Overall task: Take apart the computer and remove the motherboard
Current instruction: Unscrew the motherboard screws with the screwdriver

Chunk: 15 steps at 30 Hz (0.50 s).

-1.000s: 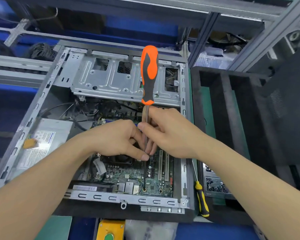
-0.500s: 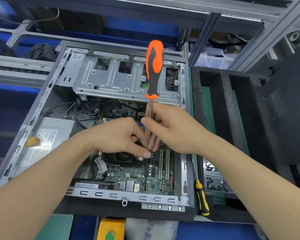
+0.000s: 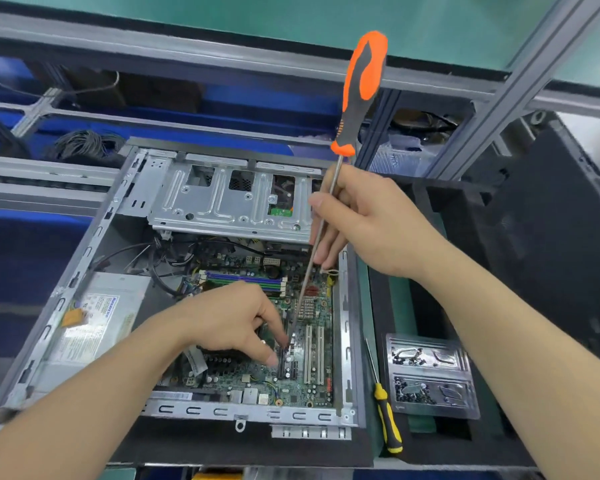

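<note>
The open computer case (image 3: 84, 258) lies on its side with the green motherboard (image 3: 312, 379) inside. My right hand (image 3: 364, 223) pinches the steel shaft of a long screwdriver, whose orange and grey handle (image 3: 362, 88) stands high above the case. The shaft slants down and left, and its tip ends just above the board. My left hand (image 3: 229, 323) reaches down beside the CPU cooler (image 3: 222, 362). Its thumb and forefinger meet at the screwdriver tip. Whether they pinch the tip or something small is hidden.
A silver drive cage (image 3: 222, 206) spans the back of the case and a power supply (image 3: 94, 323) sits at its left. To the right, on black foam (image 3: 416, 209), lie a yellow and black screwdriver (image 3: 388, 420) and a clear tray of screws (image 3: 430, 375). A metal rack frame (image 3: 520, 74) crosses overhead.
My right hand has raised the screwdriver up and to the right, away from my left hand. The tip has come off the board. My left hand stays low at the board.
</note>
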Motion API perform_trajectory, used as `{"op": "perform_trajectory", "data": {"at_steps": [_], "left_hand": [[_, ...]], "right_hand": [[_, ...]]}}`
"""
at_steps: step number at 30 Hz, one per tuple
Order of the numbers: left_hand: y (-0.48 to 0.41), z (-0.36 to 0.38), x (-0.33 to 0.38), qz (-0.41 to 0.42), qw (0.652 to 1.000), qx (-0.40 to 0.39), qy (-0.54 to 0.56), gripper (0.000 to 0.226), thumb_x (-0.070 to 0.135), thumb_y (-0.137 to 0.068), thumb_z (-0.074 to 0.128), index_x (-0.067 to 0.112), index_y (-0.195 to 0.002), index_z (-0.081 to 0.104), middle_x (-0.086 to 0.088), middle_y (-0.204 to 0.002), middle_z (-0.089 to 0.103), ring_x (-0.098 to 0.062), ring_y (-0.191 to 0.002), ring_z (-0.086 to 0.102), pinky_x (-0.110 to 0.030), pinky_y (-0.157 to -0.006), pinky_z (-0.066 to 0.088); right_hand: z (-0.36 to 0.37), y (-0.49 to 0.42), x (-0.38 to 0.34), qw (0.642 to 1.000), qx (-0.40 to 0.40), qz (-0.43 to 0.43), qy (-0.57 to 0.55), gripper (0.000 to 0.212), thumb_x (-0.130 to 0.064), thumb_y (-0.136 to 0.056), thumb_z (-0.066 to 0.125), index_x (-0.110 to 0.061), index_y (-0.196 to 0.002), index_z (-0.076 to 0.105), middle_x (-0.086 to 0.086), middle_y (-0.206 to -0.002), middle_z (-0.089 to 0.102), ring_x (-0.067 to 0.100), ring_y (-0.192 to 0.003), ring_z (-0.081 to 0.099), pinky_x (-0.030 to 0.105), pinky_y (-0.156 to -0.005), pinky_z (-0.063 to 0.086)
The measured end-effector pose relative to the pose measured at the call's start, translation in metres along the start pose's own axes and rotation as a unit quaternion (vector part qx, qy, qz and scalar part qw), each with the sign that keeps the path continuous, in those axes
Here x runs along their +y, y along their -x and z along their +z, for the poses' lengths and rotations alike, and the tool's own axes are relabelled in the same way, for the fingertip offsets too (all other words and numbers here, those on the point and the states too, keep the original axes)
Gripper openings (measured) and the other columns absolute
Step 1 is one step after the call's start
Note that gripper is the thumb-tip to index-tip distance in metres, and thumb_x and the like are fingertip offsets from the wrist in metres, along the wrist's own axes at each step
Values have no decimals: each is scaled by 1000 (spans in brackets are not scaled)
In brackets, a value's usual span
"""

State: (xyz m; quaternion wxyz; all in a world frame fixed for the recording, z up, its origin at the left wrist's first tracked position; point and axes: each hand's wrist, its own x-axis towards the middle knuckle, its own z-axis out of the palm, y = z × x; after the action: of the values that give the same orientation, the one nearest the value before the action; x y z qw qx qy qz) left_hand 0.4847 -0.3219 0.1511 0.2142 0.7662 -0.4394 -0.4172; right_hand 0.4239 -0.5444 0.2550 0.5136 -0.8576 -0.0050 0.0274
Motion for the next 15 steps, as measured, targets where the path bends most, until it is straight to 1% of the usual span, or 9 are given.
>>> {"op": "perform_trajectory", "data": {"at_steps": [4, 7, 9, 12, 15], "left_hand": [[3, 1, 0, -9, 997, 38, 59, 29, 64, -72, 83, 45, -94, 77, 9, -52, 29, -11, -47, 26, -25, -49, 16], [3, 0, 1, -1, 994, 42, 100, 30, 64, -75, 81, 41, -94, 78, 7, -52, 25, -13, -49, 22, -27, -50, 14], [2, 0, 1, 4, 991, 46, 122, 26, 62, -78, 80, 39, -90, 79, 7, -50, 25, -14, -48, 21, -26, -50, 15], [1, -1, -1, 15, 991, 46, 124, 20, 57, -83, 78, 38, -79, 77, 8, -47, 29, -13, -47, 23, -22, -49, 19], [3, -1, -4, 3, 995, 29, 95, 20, 56, -88, 74, 37, -80, 74, 9, -49, 32, -13, -48, 26, -25, -50, 21]], "right_hand": [[-9, -1, -11, 1000, 13, -11, 1, 20, -19, -110, 47, 0, -106, 48, 22, -80, 70, 32, -60, 75, 55, -58, 61], [-10, -2, -13, 1000, 20, -16, 4, 19, -19, -110, 47, 0, -106, 48, 22, -79, 72, 31, -60, 75, 54, -58, 62], [-10, -3, -12, 1000, 21, -14, 8, 19, -20, -110, 47, -1, -107, 48, 21, -80, 72, 31, -61, 75, 55, -59, 62], [-10, -3, -10, 1000, 22, -12, 4, 19, -20, -109, 47, -1, -107, 49, 19, -79, 73, 32, -62, 76, 55, -60, 62], [-10, -3, -8, 1000, 28, -11, -4, 19, -18, -109, 47, 0, -106, 49, 18, -79, 74, 33, -62, 75, 53, -59, 62]]}}
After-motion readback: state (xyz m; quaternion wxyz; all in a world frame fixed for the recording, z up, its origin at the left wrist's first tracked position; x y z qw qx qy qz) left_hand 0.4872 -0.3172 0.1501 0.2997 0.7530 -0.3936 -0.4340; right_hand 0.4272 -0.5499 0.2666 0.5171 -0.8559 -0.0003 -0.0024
